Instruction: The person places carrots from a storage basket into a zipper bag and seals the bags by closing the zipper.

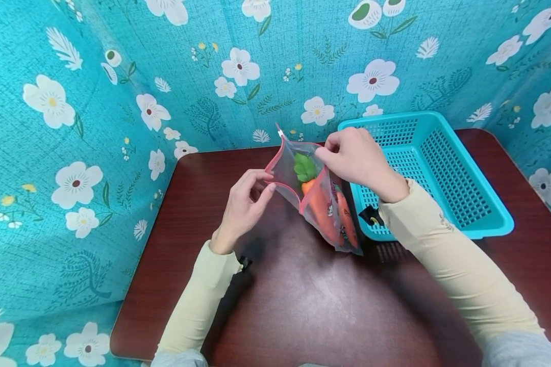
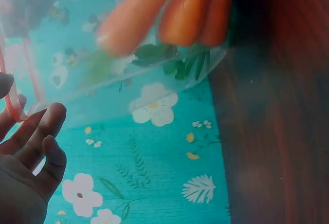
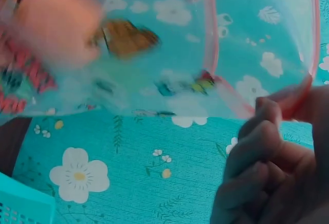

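Observation:
A see-through zip pouch [image 1: 310, 218] with pinkish-red trim and small printed figures hangs tilted over the table, its mouth spread wide. Inside lies an orange carrot [image 1: 320, 206] with a green leafy top; more orange shapes show through the plastic. My left hand [image 1: 244, 206] pinches the left side of the rim, and the left wrist view has the pink trim [image 2: 14, 112] between thumb and fingers. On the opposite side my right hand [image 1: 359, 157] pinches the rim between thumb and forefinger, also seen in the right wrist view. Orange carrots [image 2: 134, 17] appear blurred through the pouch.
A turquoise slatted plastic basket [image 1: 489, 232] stands at the right, close beside the pouch and under my right forearm. The dark red-brown table [image 1: 303, 300] has rounded corners. A turquoise flowered cloth [image 1: 197, 81] hangs behind and at both sides.

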### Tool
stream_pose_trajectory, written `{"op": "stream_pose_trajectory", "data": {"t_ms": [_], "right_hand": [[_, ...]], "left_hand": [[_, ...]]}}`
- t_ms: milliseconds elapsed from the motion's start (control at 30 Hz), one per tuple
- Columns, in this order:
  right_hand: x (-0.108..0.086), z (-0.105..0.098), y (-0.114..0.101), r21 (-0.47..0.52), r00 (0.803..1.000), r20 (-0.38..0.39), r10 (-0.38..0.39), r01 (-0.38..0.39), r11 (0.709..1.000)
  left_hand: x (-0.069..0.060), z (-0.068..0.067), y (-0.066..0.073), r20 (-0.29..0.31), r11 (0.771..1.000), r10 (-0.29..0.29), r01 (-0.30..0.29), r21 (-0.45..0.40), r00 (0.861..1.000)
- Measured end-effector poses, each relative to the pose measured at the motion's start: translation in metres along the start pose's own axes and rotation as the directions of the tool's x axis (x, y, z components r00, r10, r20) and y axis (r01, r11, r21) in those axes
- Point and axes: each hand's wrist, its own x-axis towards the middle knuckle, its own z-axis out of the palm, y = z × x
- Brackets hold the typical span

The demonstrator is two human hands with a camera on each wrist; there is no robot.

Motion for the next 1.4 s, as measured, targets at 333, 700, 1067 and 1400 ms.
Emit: {"op": "stream_pose_trajectory", "data": {"t_ms": [333,700,1067,1400], "right_hand": [[-0.001,0.002,-0.005,0.06,1.0,0.014,0.008,-0.009,0.998],[0.001,0.02,-0.013,0.131,0.976,0.213,-0.053,0.025,0.991],[-0.003,0.05,-0.023,0.15,0.883,0.39,-0.259,0.217,0.965],[-0.012,0.062,-0.022,0.229,0.746,0.545,-0.383,0.307,0.924]], "left_hand": [[0.003,-0.005,0.014,0.038,0.996,-0.075,0.077,-0.048,0.996],[0.004,-0.002,0.018,0.208,0.91,-0.324,0.364,-0.198,0.923],[0.015,0.003,0.03,0.261,0.721,-0.58,0.635,-0.277,0.772],[0.018,-0.001,0.012,0.233,0.65,-0.675,0.713,-0.261,0.7]]}}
